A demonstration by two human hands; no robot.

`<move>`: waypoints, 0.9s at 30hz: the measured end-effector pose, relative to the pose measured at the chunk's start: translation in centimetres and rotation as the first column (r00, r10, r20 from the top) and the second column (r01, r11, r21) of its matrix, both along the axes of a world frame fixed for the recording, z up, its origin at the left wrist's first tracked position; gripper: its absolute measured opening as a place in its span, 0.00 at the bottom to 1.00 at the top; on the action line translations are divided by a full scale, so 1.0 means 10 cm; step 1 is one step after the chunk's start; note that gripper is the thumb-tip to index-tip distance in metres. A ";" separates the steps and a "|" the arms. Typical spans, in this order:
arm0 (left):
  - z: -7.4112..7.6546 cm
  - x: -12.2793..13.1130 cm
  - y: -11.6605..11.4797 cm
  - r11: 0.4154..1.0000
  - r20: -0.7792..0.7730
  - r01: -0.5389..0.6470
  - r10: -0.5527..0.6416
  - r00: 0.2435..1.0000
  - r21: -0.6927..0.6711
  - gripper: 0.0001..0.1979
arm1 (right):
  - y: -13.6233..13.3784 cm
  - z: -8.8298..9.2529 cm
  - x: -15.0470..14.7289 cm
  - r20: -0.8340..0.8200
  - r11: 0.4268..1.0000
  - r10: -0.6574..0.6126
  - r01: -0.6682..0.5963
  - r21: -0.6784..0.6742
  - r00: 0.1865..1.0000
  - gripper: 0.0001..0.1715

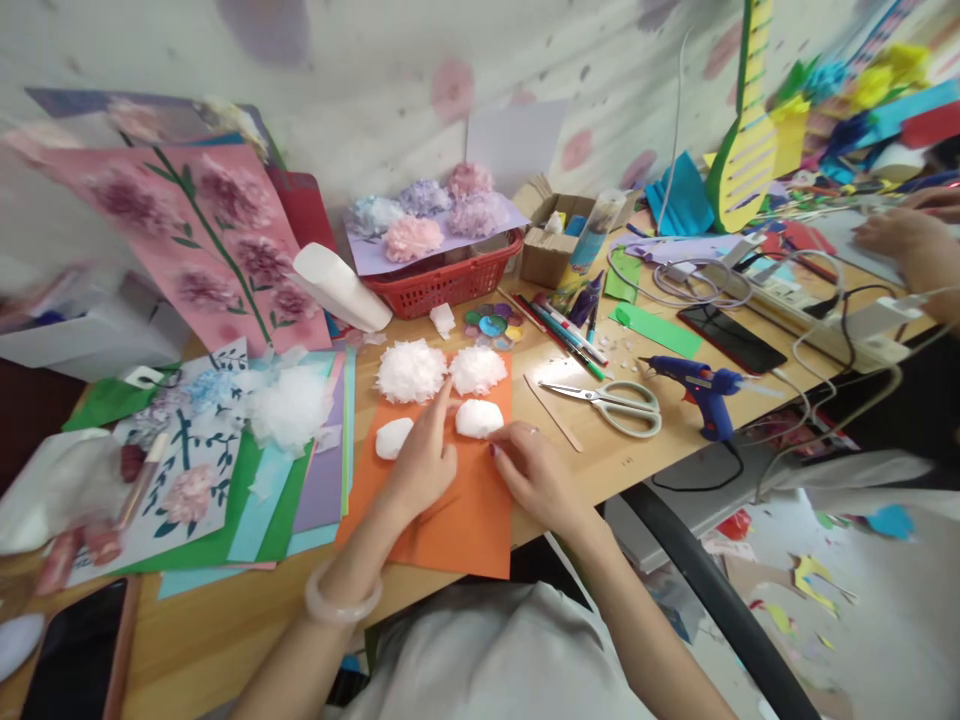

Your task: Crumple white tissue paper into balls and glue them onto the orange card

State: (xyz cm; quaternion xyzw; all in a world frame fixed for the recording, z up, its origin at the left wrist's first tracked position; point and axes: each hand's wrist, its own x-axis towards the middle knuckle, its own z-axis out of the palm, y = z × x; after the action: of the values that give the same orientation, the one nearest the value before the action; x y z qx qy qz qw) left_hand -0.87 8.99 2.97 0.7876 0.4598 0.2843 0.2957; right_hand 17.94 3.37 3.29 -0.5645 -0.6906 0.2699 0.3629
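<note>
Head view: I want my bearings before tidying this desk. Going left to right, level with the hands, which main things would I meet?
White fluffy heap → left hand → white pad between the hands → right hand → scissors → blue glue gun.

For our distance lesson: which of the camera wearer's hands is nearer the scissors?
Right. The right hand is short of the scissors, to their left; the left hand is farther left, over the orange paper.
</note>
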 end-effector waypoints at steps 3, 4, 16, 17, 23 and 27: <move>0.08 -0.38 -0.15 0.988 -0.063 -0.129 0.135 0.989 0.085 0.29 | -0.18 0.00 0.08 0.090 0.997 -0.077 0.079 -0.024 0.993 0.10; 0.06 -0.52 -0.21 0.965 -0.140 -0.202 0.226 0.964 0.164 0.26 | -0.26 -0.03 0.10 0.136 0.993 -0.111 0.113 -0.010 0.984 0.12; -0.33 -0.66 -0.88 0.912 -0.574 -0.266 0.404 0.712 0.311 0.38 | -0.53 -0.40 -0.14 0.349 0.996 -0.078 0.085 -0.004 0.934 0.42; -0.33 -0.64 -0.91 0.912 -0.575 -0.269 0.406 0.710 0.311 0.40 | -0.52 -0.43 -0.11 0.358 0.997 -0.077 0.083 -0.002 0.930 0.42; -0.29 -0.63 -0.86 0.915 -0.629 -0.286 0.404 0.664 0.286 0.37 | -0.43 -0.61 -0.02 0.455 0.996 -0.093 0.088 0.033 0.885 0.41; -0.25 -0.66 -0.71 0.850 -0.617 -0.387 0.526 0.585 0.357 0.36 | -0.38 -0.66 0.04 0.557 0.990 -0.138 0.133 0.049 0.819 0.38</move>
State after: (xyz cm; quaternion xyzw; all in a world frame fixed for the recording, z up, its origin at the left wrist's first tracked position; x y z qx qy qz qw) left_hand -7.50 1.85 0.51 0.7129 0.6949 0.0747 -0.0569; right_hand 18.36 -0.47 -3.27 -0.6648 -0.7257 0.0636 0.1654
